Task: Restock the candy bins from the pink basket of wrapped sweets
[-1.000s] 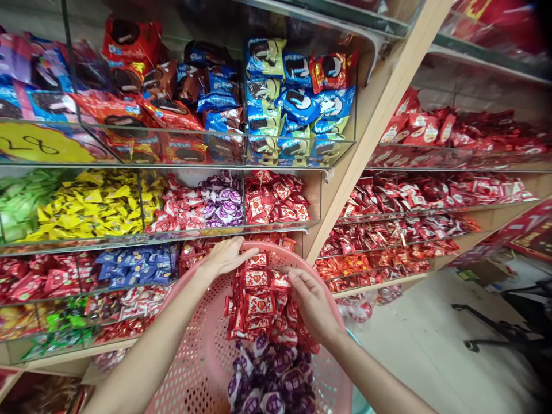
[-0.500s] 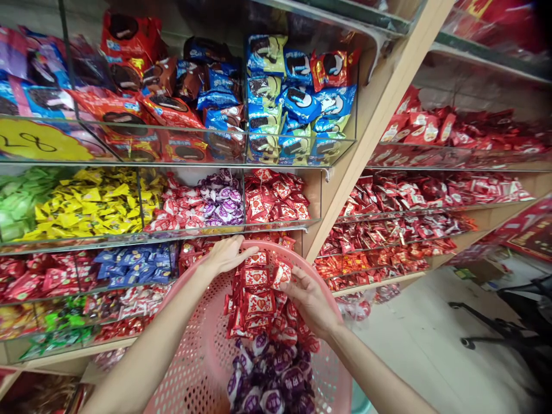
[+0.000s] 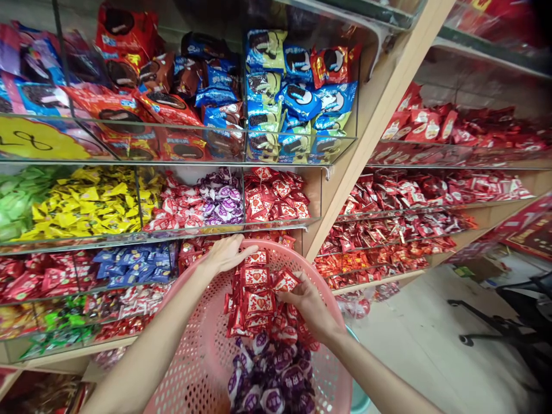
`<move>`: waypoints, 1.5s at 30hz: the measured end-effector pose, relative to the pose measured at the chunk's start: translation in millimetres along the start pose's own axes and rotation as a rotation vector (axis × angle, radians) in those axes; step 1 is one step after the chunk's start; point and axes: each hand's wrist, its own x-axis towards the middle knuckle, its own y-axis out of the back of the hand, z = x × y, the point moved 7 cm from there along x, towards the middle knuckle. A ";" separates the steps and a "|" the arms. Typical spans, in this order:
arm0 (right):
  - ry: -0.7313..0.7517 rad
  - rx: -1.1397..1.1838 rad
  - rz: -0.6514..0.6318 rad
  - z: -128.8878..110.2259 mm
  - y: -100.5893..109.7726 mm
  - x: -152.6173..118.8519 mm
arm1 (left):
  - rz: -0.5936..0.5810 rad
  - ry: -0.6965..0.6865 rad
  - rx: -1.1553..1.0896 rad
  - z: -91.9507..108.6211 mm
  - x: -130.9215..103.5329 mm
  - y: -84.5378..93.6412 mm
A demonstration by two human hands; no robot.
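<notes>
A pink perforated plastic basket [image 3: 190, 345] is tilted toward me below the shelves. My left hand [image 3: 228, 254] is closed over its far rim, thumb stretched along the inside and fingertips hidden behind. Inside, my right hand [image 3: 308, 302] pinches a red-and-white wrapped candy [image 3: 286, 280] between thumb and fingers, above the pile. Red candy packets [image 3: 259, 302] lie stacked in rows to its left, with looser red ones under the hand. Nearer me is a heap of purple twist-wrapped candies [image 3: 276, 374].
Glass-fronted shelves hold red candies [image 3: 276, 198], purple candies [image 3: 222, 198], yellow candies [image 3: 97, 201] and cookie packs [image 3: 297, 103]. A slanting wooden upright [image 3: 366, 155] divides two shelf units. At right, a black chair base [image 3: 478, 322] stands on the pale floor [image 3: 414, 356].
My right hand has turned slightly, and the candy in it now lies flatter and tilted. The left hand keeps its place on the rim.
</notes>
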 end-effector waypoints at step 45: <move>-0.289 0.097 -0.150 29.1 -41.6 10.0 | 0.016 0.007 0.024 -1.1 -1.8 -0.7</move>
